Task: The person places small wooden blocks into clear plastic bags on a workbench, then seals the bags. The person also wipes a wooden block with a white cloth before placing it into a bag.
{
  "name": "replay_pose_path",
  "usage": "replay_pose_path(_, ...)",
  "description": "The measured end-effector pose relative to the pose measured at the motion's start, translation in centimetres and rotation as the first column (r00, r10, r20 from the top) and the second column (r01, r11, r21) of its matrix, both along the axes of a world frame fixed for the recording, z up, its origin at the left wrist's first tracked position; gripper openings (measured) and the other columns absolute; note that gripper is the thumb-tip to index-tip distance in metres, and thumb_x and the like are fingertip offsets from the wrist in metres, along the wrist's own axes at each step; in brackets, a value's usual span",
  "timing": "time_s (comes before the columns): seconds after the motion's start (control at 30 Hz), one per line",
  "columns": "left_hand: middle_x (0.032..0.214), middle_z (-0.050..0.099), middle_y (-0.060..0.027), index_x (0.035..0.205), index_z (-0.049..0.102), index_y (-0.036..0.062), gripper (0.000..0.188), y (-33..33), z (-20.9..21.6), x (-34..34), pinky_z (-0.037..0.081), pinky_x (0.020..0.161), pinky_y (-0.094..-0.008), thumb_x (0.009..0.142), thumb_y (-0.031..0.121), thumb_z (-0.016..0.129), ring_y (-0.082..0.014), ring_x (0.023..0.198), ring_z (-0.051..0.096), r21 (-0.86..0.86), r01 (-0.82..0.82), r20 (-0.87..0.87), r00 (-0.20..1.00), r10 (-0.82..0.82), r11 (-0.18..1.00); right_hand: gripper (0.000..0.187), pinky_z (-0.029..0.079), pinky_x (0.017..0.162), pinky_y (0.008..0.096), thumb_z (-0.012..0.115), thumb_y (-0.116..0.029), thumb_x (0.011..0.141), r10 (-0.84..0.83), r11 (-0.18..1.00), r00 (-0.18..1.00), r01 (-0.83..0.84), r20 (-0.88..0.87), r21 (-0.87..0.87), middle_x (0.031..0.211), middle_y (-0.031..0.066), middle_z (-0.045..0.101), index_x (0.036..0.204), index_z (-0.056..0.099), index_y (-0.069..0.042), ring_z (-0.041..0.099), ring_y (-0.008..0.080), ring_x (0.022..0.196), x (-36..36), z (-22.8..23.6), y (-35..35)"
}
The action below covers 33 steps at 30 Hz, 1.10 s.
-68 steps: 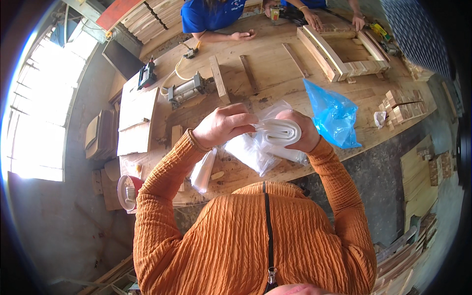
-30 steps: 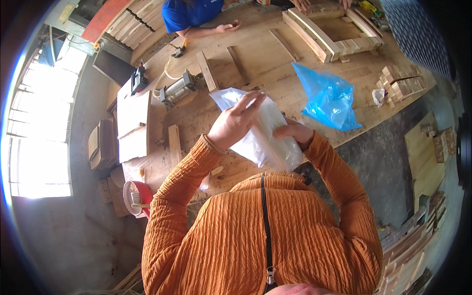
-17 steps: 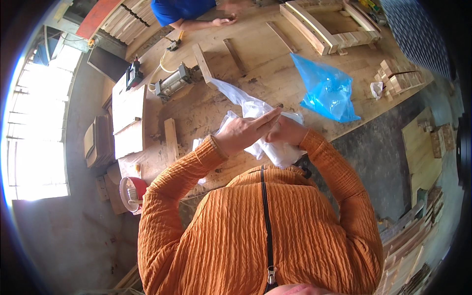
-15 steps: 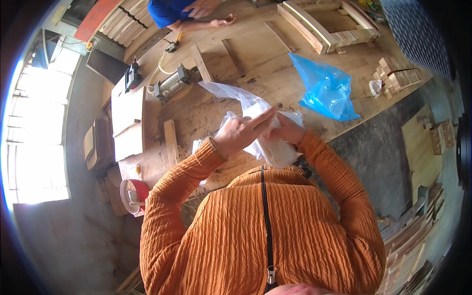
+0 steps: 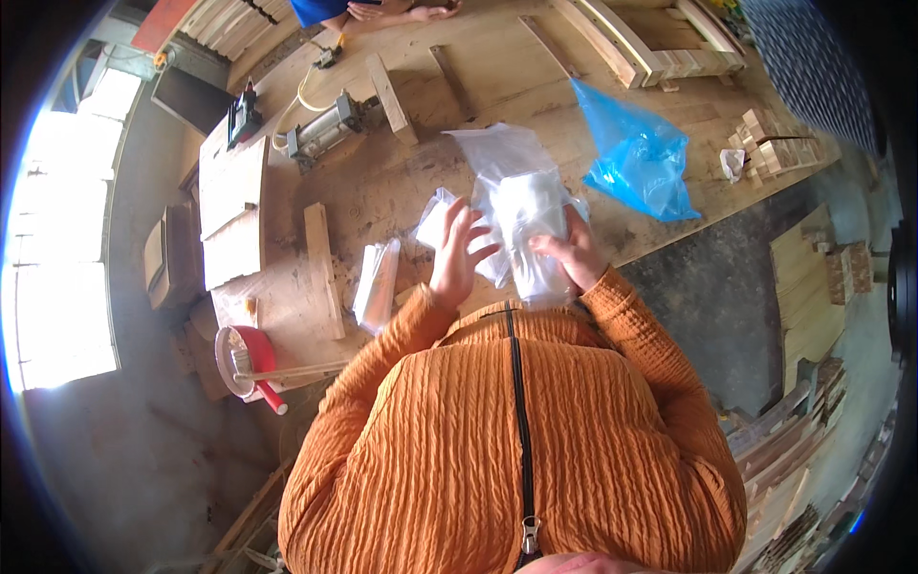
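A clear plastic bag point(image 5: 502, 153) with a whitish bundle inside lies in front of my chest, at the near edge of the wooden workbench point(image 5: 382, 196). My right hand point(image 5: 571, 251) grips the bag's right side, thumb on top. My left hand point(image 5: 456, 256) is raised at its left with fingers spread, holding nothing. Beside the left hand lies more crumpled clear plastic point(image 5: 435, 215). Nearer the left forearm is a flat clear packet point(image 5: 376, 285); its contents I cannot make out. A blue plastic bag point(image 5: 643, 170) rests to the right.
A pneumatic cylinder point(image 5: 325, 132) with a pale hose and several wooden strips point(image 5: 323, 268) lie to the left. A red pot point(image 5: 251, 354) holds a brush. Far right is a wooden frame point(image 5: 650, 62), with stacked blocks point(image 5: 779, 148) nearer. Another person's hand point(image 5: 432, 13) rests across the bench.
My left hand has come off the bag and spread its fingers. The bag now lies flatter, its top end turned away from me, with the right hand still on it.
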<state>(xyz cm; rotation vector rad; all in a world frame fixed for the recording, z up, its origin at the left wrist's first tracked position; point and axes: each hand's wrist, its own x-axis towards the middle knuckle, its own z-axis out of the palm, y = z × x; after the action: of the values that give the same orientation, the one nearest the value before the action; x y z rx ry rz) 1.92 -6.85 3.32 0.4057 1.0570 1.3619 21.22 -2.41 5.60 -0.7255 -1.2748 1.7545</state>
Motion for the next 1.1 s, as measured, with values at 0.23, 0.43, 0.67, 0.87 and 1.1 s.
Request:
replay_pose_path(0.23, 0.109, 0.058, -0.0074, 0.119, 0.048, 0.0043, 0.041, 0.6, 0.5, 2.5, 0.049, 0.086, -0.0340, 0.086, 0.023, 0.064, -0.0184, 0.100, 0.056, 0.040, 0.303, 0.417, 0.861, -0.292, 0.952, 0.050, 0.051, 0.080, 0.0342, 0.068, -0.016, 0.075, -0.393, 0.735, 0.845, 0.053, 0.362, 0.676, 0.111, 0.0162, 0.053, 0.119, 0.048, 0.000, 0.057, 0.0233, 0.095, 0.0, 0.1, -2.8)
replay_pose_path(0.43, 0.107, 0.059, -0.0100, 0.116, 0.050, 0.0024, 0.040, -0.4, -0.4, 3.2, 0.052, 0.083, -0.0355, 0.086, 0.026, 0.063, -0.0195, 0.095, 0.060, 0.045, 0.431, 0.439, 0.802, -0.405, 0.901, 0.011, 0.050, 0.062, 0.0286, 0.064, -0.007, 0.081, -0.441, 0.842, 0.777, 0.184, 0.450, 0.507, 0.080, 0.0059, 0.063, 0.089, 0.058, -0.002, 0.064, 0.0178, 0.069, 2.1, 1.4, -2.7)
replay_pose_path(0.67, 0.113, 0.057, -0.0131, 0.126, 0.041, 0.0042, 0.051, -0.5, 1.2, 3.0, 0.052, 0.085, -0.0421, 0.090, 0.038, 0.054, -0.0251, 0.103, 0.058, -0.025, 0.459, 0.585, 0.727, -0.359, 0.888, 0.009, 0.046, 0.050, 0.0225, 0.052, -0.009, 0.085, -0.056, 0.940, 0.930, 0.172, 0.362, -0.296, 0.065, 0.0004, 0.057, 0.078, 0.056, -0.004, 0.053, 0.0076, 0.053, 3.1, -0.9, -0.6)
replay_pose_path(0.87, 0.128, 0.042, -0.0157, 0.142, 0.021, 0.0111, 0.065, 2.7, 3.8, -0.3, 0.050, 0.087, -0.0476, 0.090, 0.033, 0.053, -0.0336, 0.105, 0.056, 0.087, 0.482, 0.289, 0.825, -0.485, 0.872, 0.011, 0.040, 0.047, 0.0205, 0.052, -0.014, 0.086, 0.009, 0.954, 0.979, 0.051, 0.202, -0.294, 0.063, -0.0012, 0.053, 0.078, 0.054, -0.007, 0.048, 0.0066, 0.050, 1.0, 2.0, 3.6)
replay_pose_path(1.1, 0.091, 0.063, -0.0206, 0.121, 0.047, -0.0012, 0.077, 10.1, 11.1, -3.4, 0.056, 0.067, -0.0328, 0.088, 0.067, 0.032, -0.0255, 0.075, 0.066, -0.210, 0.708, -0.062, 0.679, -0.732, 0.674, 0.013, 0.039, 0.041, 0.0201, 0.055, -0.018, 0.085, 0.070, 0.921, 0.970, 0.027, 0.234, -0.388, 0.058, -0.0010, 0.054, 0.075, 0.053, -0.010, 0.046, 0.0063, 0.043, -0.4, 5.5, 9.1)
